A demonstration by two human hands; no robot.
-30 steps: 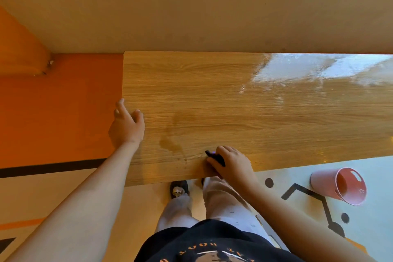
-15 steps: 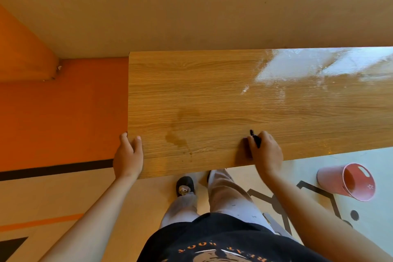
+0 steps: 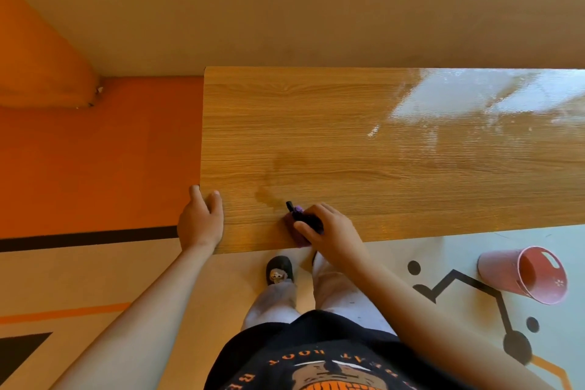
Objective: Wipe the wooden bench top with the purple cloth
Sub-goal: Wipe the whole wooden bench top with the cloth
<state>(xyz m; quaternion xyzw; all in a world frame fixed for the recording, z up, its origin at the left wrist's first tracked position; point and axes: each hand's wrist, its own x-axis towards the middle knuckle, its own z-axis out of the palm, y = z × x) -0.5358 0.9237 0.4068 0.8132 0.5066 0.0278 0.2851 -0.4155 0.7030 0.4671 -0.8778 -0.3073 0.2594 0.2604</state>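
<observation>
**Purple cloth** (image 3: 297, 222): bunched small on the wooden surface (image 3: 395, 161), close to its near edge. Most of it lay hidden beneath the fingers of the right grip (image 3: 332, 233). A purple fold and a dark tab poked out at the grip's 11 o'clock.

**Right grip**: closed narrow, with the fingers curled over the cloth and pressing it against the wood.

**Left grip** (image 3: 200, 222): spread wide and holding nothing. It lay flat on the near left corner of the surface, with one fingertip at the left edge. It sat at the cloth's 9 o'clock, near it but apart.

**Damp mark** (image 3: 267, 196): a faint darker patch in the grain, just beside the cloth at its 10 o'clock.

**Edges and room**: the near edge ran just at the cloth's 6 o'clock, and the left edge lay past the left grip at 9 o'clock. The far edge met a tan wall (image 3: 316, 9) at 12 o'clock. From 12 round to 3 o'clock the wood stretched on out of sight, with a bright sheen (image 3: 468, 95) at 2 o'clock.

**Floor**: a pink bucket (image 3: 506, 272) was tipped on its side at the cloth's 4 o'clock, well apart from it. A dark shoe (image 3: 278, 267) stood below the near edge at 6 o'clock.
</observation>
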